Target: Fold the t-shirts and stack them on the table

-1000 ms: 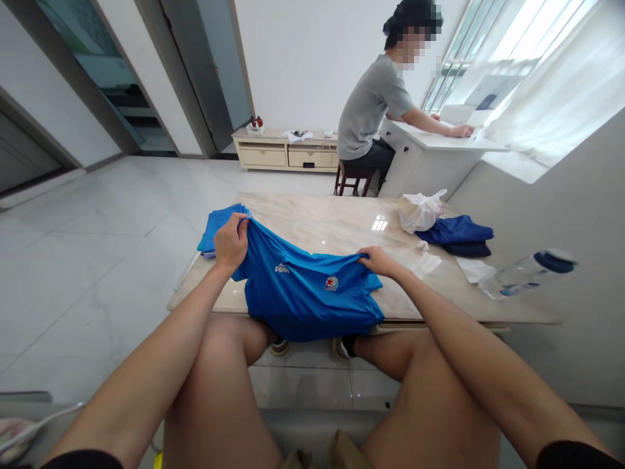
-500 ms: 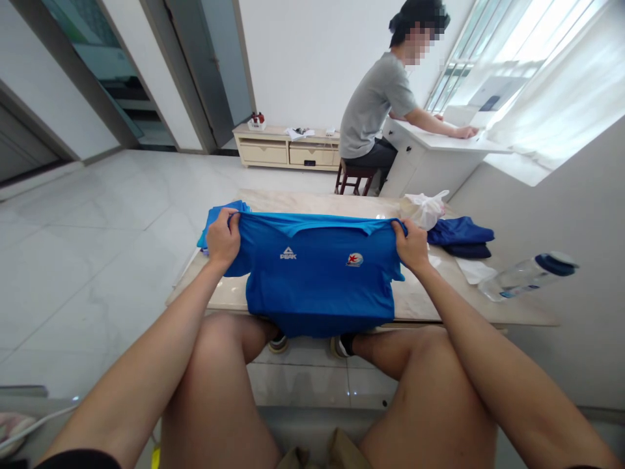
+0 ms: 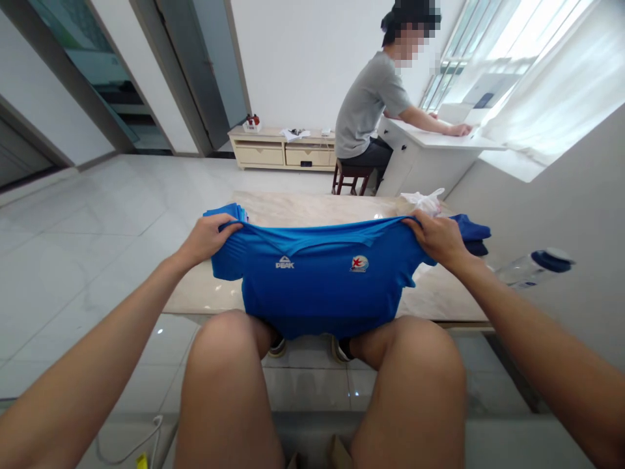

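A blue T-shirt (image 3: 319, 280) hangs stretched between my two hands, its printed front facing me and its lower part above my knees. My left hand (image 3: 209, 236) pinches the shirt at the shoulder on the left, fingers closed on the cloth. At the opposite shoulder, my right hand (image 3: 437, 238) grips the fabric between thumb and fingers. The neckline sags slightly between them. Just behind my left hand lies a folded blue stack of cloth (image 3: 225, 212) on the marble-topped table (image 3: 293, 207).
Dark blue clothes (image 3: 471, 228) and a white plastic bag (image 3: 424, 200) lie at the table's right. A clear bottle (image 3: 534, 266) stands near my right forearm. Beyond, a person (image 3: 368, 107) sits on a stool at a white desk (image 3: 439, 137). A low cabinet (image 3: 258, 154) stands by the wall.
My hands have moved apart, pulling the shirt's shoulders wider and tauter. My right hand now covers part of the area near the dark blue clothes. The view has shifted slightly.
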`<state>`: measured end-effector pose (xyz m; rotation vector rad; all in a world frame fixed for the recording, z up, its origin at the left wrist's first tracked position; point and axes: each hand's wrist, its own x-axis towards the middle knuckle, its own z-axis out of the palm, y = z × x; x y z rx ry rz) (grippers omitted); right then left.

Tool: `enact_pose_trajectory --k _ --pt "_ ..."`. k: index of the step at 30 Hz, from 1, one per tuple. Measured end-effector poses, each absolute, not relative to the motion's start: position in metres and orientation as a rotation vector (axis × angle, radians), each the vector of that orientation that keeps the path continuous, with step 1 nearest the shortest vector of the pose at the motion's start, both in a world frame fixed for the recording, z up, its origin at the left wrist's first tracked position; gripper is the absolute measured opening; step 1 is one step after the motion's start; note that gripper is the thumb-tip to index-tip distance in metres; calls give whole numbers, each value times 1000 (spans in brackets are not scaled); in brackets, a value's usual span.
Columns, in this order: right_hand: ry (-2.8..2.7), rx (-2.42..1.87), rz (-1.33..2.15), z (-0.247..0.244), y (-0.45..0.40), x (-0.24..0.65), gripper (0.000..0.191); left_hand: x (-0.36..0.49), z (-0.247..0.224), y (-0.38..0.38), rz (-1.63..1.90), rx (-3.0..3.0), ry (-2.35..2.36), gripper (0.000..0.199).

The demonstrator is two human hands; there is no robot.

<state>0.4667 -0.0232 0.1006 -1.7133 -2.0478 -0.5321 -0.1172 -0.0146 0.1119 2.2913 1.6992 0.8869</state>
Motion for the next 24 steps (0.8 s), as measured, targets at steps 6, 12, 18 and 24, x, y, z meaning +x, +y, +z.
enact_pose_trajectory --k 6,12,18,24 --pt "-2001 -1646 -424 123 -41 454 48 -108 148 -46 997 2168 2060 35" --pt "-1908 -1549 -504 199 -83 463 49 -115 208 -85 956 2397 2212 69" --pt "-1923 -1466 -622 266 -103 473 53 -123 286 -105 975 2564 2325 87" --pt "-2104 -1280 -636 274 -138 469 21 -122 300 -141 1064 2536 2442 81"
